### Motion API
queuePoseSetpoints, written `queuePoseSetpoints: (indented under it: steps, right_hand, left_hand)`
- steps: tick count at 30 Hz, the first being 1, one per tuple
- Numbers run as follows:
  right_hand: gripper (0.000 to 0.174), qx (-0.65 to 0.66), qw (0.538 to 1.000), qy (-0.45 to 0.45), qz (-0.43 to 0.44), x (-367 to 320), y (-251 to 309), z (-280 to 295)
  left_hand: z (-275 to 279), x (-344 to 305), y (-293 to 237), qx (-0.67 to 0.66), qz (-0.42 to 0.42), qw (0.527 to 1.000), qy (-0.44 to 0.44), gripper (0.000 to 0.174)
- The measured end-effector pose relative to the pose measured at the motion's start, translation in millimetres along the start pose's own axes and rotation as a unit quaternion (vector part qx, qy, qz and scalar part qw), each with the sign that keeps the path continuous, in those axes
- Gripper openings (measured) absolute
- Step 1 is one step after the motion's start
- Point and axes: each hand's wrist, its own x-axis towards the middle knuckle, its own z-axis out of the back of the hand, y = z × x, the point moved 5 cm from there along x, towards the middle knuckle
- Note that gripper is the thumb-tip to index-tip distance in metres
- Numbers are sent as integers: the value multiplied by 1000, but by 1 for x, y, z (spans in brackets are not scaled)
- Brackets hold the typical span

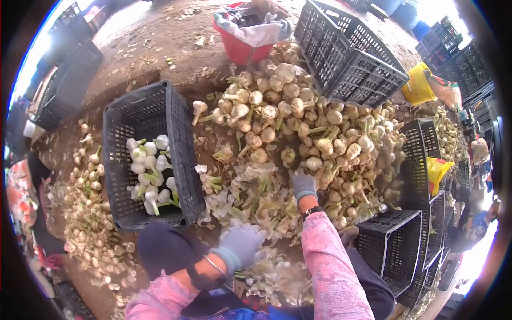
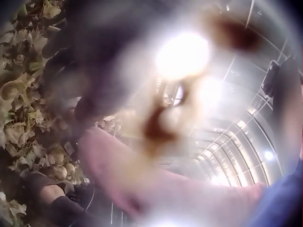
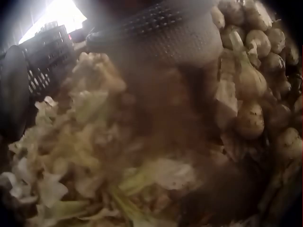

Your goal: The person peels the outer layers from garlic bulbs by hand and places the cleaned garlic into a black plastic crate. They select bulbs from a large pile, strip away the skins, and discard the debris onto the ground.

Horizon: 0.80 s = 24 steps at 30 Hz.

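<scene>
My right hand (image 1: 304,184), in a grey knit glove, reaches to the near edge of a heap of untrimmed garlic bulbs (image 1: 325,144). Its fingers point forward, right beside the bulbs. In the right wrist view the glove (image 3: 184,40) shows large at the top, with garlic bulbs (image 3: 249,118) to its right. My left hand (image 1: 241,245), gloved too, hovers over my lap near the peeled skins (image 1: 266,197). Its fingers bend downward and its palm is hidden, so I cannot tell whether it holds anything. The left wrist view is mostly glare and a pink sleeve (image 2: 113,165).
On the left stands a black crate (image 1: 184,154) holding cleaned white garlic (image 1: 152,168). Another crate (image 1: 368,69) and a red bucket (image 1: 246,52) with cloth stand beyond the heap. More crates (image 1: 386,248) are at right, near a yellow bucket (image 1: 420,84). Loose bulbs (image 1: 90,229) lie far left.
</scene>
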Motion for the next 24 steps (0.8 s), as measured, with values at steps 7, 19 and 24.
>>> queuePoseSetpoints:
  steps: [7,19,24]
  right_hand:
    - [38,327,912,-63,-241,-46,-33,20]
    - [55,909,412,-43,54,-192,107,137]
    - [73,943,326,15,65,-204,118,190]
  left_hand:
    - [12,4,10,-99,61,991,-71,63]
    - [17,-10,24,-381,4,854,-355,89]
    - [55,-34,-8,-165,-102,854,-482,82]
